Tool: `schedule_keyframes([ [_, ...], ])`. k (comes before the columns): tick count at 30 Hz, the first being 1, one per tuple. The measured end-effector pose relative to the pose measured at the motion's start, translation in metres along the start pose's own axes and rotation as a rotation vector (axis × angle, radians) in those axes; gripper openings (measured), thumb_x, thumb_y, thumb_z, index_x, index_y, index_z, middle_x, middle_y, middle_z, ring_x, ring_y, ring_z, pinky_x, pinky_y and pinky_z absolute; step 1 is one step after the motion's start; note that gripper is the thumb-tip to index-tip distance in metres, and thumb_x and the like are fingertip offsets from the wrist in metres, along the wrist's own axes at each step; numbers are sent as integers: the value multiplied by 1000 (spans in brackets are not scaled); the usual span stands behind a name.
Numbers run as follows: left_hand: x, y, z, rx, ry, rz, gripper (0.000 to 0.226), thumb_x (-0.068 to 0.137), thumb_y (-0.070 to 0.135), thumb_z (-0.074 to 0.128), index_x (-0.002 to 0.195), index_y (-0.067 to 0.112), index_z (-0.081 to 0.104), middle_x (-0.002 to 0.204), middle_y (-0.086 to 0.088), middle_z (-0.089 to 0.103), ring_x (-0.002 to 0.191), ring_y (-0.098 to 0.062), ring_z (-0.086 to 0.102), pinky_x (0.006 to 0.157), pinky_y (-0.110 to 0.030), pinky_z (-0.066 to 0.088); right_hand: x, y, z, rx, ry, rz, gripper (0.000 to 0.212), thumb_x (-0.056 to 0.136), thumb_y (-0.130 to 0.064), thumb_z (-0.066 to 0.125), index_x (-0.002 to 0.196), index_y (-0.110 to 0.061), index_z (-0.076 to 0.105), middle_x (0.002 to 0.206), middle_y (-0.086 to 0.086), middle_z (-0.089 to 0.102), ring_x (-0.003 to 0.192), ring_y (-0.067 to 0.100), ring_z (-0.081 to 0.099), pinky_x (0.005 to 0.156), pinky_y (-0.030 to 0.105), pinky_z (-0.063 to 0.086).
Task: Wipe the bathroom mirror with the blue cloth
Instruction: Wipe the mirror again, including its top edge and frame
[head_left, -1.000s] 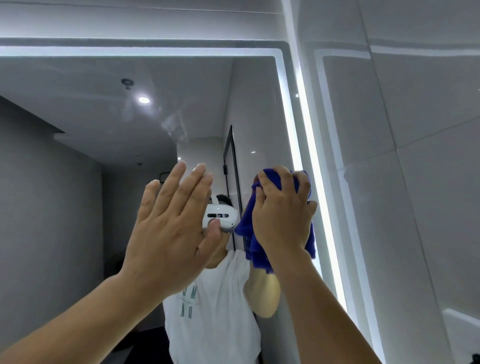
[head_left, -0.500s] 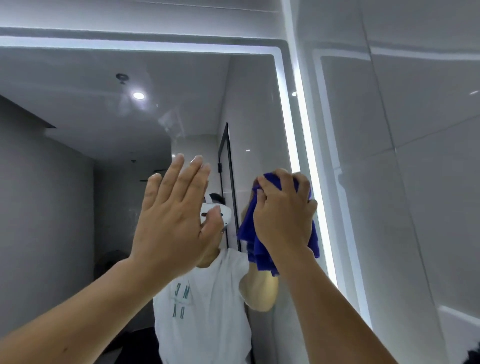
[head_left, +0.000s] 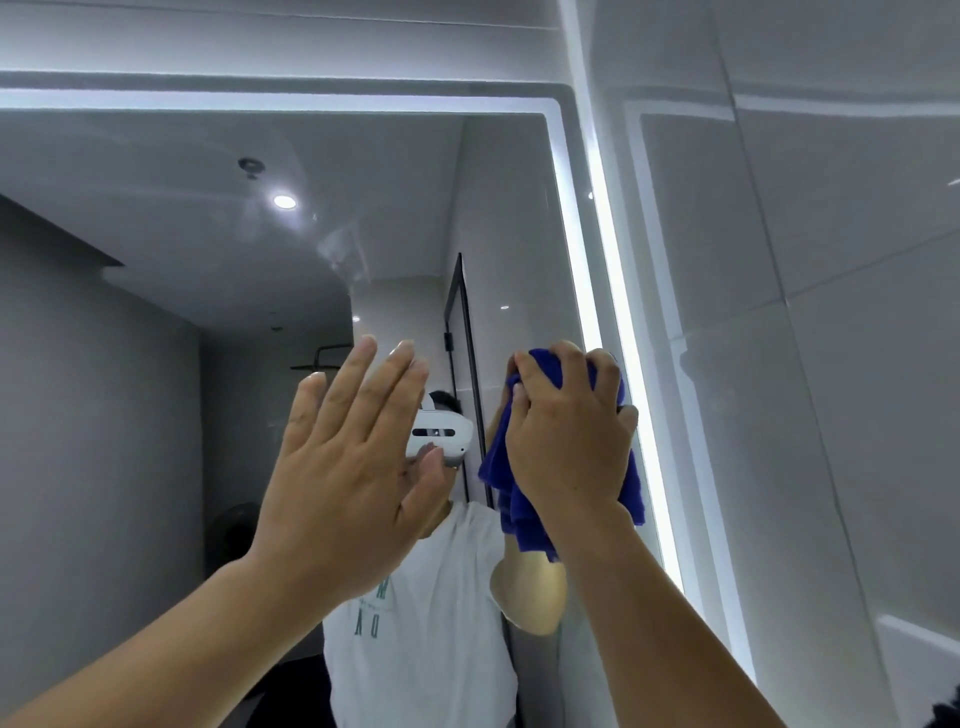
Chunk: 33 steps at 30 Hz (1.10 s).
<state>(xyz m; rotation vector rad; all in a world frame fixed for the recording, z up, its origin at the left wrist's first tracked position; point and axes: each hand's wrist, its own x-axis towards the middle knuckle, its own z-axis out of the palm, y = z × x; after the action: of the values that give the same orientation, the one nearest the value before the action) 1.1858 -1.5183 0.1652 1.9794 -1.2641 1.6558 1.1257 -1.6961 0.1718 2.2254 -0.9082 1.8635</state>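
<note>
Blue and crumpled, the soft microfibre cloth (head_left: 519, 499) sits under my right hand (head_left: 569, 441), and I press it on the large bathroom mirror with a lit white border (head_left: 156, 364). My right grip is clamped on the cloth: the fingers (head_left: 535, 374) curl over its top edge, and loose folds hang out below my palm and at both sides. The cloth is at the right part of the glass, just beside the vertical bright light strip (head_left: 608, 260) of the border, and its right edge overlaps this strip a little.

My left hand (head_left: 348, 467) is raised to the left of the cloth, near it but not touching it. This grip is apart, with the palm toward the glass and the fingers straight and close to each other. I cannot tell if it touches the glass.

On the glass I see a faint hazy smear (head_left: 343, 254) above my left hand. To the right of the mirror stands the glossy pale grey tiled wall (head_left: 831, 260).
</note>
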Motion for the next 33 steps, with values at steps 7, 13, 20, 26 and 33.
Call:
schedule_keyframes([
  [7, -4, -2, 2, -30, 12, -18, 65, 97, 47, 24, 152, 13, 30, 161, -2, 21, 151, -17, 4, 121, -46, 6, -6, -2, -6, -59, -57, -12, 40, 95, -33, 43, 135, -33, 40, 145, 0, 31, 134, 28, 21, 98, 50, 39],
  [13, -7, -6, 6, -7, -13, 10, 66, 96, 48, 27, 152, 14, 31, 161, -2, 21, 151, -18, 5, 121, -45, 5, 0, -4, -11, -40, -50, 13, 40, 93, -32, 44, 134, -32, 44, 143, 0, 32, 133, 27, 22, 98, 50, 39],
  [20, -4, -1, 10, -46, -11, -13, 67, 94, 47, 25, 152, 14, 31, 161, -1, 20, 151, -17, 5, 121, -40, 0, -5, -4, -9, -74, -70, 13, 40, 94, -34, 45, 133, -31, 42, 145, 0, 29, 133, 28, 20, 97, 49, 38],
  [26, -6, -1, 12, -33, 3, 2, 66, 95, 48, 27, 152, 14, 30, 161, -1, 20, 151, -18, 5, 121, -42, 2, -5, -3, -5, -56, -47, 16, 41, 93, -35, 47, 134, -32, 43, 144, 1, 31, 132, 28, 21, 97, 49, 39],
  [33, -11, -7, 11, -41, 7, -19, 66, 95, 47, 28, 151, 12, 33, 161, -3, 24, 151, -19, 9, 121, -44, 6, -17, 8, 6, 423, 193, 102, 43, 92, -40, 55, 130, -20, 48, 132, -3, 51, 120, 19, 44, 99, 37, 41],
])
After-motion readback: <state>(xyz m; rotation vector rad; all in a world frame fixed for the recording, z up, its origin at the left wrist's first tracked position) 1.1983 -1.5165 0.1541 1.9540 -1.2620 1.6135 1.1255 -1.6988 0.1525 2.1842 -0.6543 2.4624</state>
